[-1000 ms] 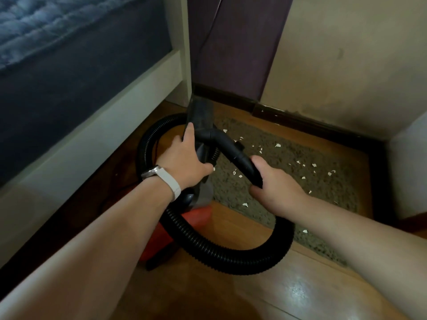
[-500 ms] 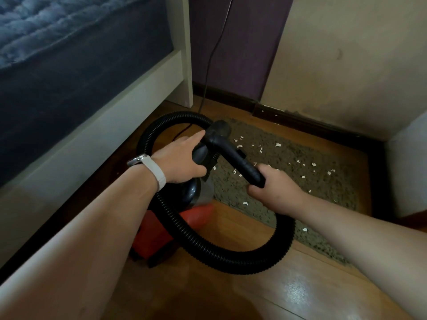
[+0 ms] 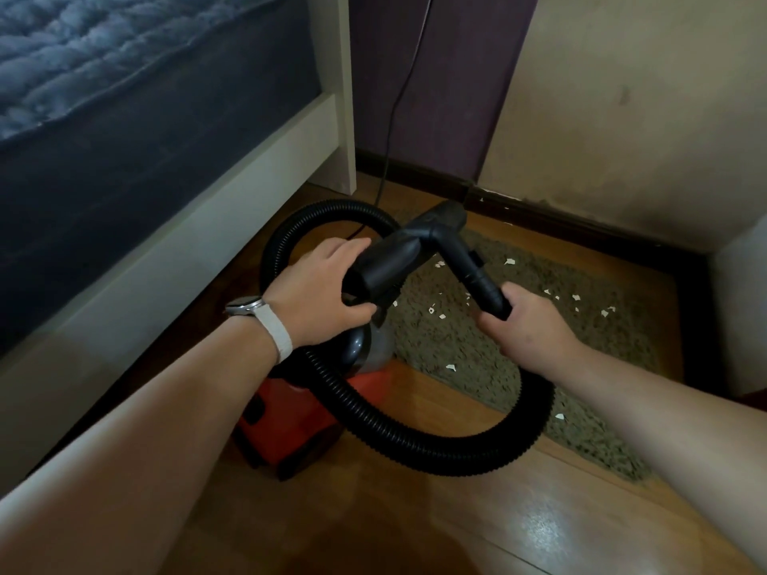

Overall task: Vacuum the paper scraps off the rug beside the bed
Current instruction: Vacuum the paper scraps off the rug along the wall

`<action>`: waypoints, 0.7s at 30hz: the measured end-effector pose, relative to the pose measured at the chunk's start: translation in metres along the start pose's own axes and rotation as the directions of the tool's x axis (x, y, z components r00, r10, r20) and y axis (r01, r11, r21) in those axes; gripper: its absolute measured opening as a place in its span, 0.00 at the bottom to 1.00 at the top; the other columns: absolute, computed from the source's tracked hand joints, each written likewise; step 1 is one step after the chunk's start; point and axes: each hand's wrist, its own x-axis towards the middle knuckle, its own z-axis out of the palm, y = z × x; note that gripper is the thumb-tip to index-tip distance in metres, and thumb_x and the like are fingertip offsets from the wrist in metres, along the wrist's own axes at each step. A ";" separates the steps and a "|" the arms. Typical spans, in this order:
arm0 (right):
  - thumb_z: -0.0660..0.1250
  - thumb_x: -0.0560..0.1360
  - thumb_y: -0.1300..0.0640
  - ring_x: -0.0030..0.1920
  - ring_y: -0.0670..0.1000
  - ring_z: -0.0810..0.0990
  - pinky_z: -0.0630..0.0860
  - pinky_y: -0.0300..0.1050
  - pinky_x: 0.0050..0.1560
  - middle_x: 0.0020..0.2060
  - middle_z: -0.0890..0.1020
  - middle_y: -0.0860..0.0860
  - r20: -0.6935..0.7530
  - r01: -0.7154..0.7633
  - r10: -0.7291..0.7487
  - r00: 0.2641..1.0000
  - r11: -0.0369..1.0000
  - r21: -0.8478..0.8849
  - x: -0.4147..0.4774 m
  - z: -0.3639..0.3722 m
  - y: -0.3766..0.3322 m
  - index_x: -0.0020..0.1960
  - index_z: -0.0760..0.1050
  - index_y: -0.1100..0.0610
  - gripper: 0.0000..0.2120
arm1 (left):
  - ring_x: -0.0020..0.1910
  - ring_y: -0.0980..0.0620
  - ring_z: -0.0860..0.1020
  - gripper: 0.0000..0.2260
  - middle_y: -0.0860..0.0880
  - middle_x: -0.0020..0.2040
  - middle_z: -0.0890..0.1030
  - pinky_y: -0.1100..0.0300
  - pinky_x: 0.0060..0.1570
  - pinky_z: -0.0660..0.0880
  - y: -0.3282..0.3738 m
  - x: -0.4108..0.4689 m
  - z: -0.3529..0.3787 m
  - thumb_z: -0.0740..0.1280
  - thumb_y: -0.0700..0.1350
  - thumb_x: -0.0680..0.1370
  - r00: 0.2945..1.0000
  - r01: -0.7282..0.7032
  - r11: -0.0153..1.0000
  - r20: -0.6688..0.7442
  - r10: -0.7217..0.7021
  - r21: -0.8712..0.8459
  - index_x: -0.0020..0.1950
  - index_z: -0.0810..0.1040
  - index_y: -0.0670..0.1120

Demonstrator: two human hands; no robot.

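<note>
Left grip clamps black plastic nozzle, right grip black hose handle. White paper scraps beyond both litter olive shag rug; vacuuming apparently unstarted.

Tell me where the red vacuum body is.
In the head view, the red vacuum body sits on the floor at lower centre, between the bed frame and the rug.

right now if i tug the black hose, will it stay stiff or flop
Probably floppy: the ribbed hose lies in a loose, sagging loop. It likely springs back a little, given its corrugations. A hard tug may drag the red vacuum body along.
</note>
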 end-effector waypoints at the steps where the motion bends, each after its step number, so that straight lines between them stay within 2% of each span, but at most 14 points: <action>1: 0.70 0.75 0.52 0.31 0.52 0.80 0.76 0.45 0.31 0.36 0.80 0.53 0.000 0.006 -0.006 1.000 1.000 -0.004 0.000 0.001 -0.002 0.44 0.70 0.51 0.09 | 0.67 0.50 0.71 0.38 0.51 0.72 0.67 0.49 0.61 0.75 -0.003 -0.005 -0.003 0.72 0.58 0.72 1.000 -0.013 0.999 0.000 0.013 0.031 0.77 0.59 0.51; 6: 0.69 0.76 0.51 0.31 0.50 0.77 0.69 0.41 0.28 0.35 0.78 0.52 0.024 0.038 -0.037 0.999 0.998 -0.045 -0.002 0.008 -0.015 0.43 0.69 0.51 0.10 | 0.68 0.51 0.70 0.36 0.51 0.72 0.67 0.50 0.64 0.73 -0.033 -0.039 -0.019 0.69 0.61 0.74 0.998 0.060 0.996 -0.010 -0.059 0.070 0.77 0.61 0.51; 9: 0.69 0.76 0.49 0.32 0.53 0.78 0.73 0.44 0.29 0.36 0.78 0.53 0.018 0.044 -0.043 0.999 0.998 -0.046 -0.001 0.013 -0.024 0.44 0.70 0.52 0.10 | 0.67 0.52 0.71 0.34 0.51 0.72 0.68 0.53 0.62 0.73 -0.057 -0.074 -0.024 0.67 0.62 0.75 0.988 0.154 0.984 -0.019 -0.153 0.093 0.77 0.62 0.51; 13: 0.69 0.77 0.51 0.32 0.52 0.77 0.69 0.42 0.28 0.36 0.78 0.54 0.030 0.066 -0.064 0.997 0.994 -0.084 0.002 0.021 -0.033 0.45 0.69 0.54 0.10 | 0.62 0.51 0.74 0.33 0.51 0.69 0.71 0.52 0.57 0.76 -0.090 -0.132 -0.010 0.64 0.65 0.75 0.954 0.276 0.953 0.088 -0.288 0.123 0.76 0.64 0.51; 16: 0.69 0.77 0.53 0.32 0.52 0.76 0.66 0.42 0.28 0.35 0.77 0.54 0.038 0.083 -0.079 0.996 0.991 -0.106 0.002 0.029 -0.038 0.46 0.70 0.55 0.09 | 0.58 0.53 0.76 0.32 0.53 0.64 0.74 0.54 0.52 0.77 -0.108 -0.162 0.010 0.59 0.68 0.73 0.926 0.268 0.949 0.225 -0.302 0.167 0.73 0.68 0.52; 21: 0.69 0.76 0.54 0.32 0.54 0.77 0.67 0.42 0.29 0.36 0.77 0.56 0.020 0.086 -0.085 0.996 0.992 -0.094 0.003 0.036 -0.044 0.46 0.70 0.57 0.09 | 0.63 0.53 0.73 0.29 0.55 0.68 0.70 0.52 0.59 0.75 -0.130 -0.162 0.020 0.66 0.60 0.77 0.921 0.231 0.961 0.284 -0.265 0.150 0.76 0.63 0.53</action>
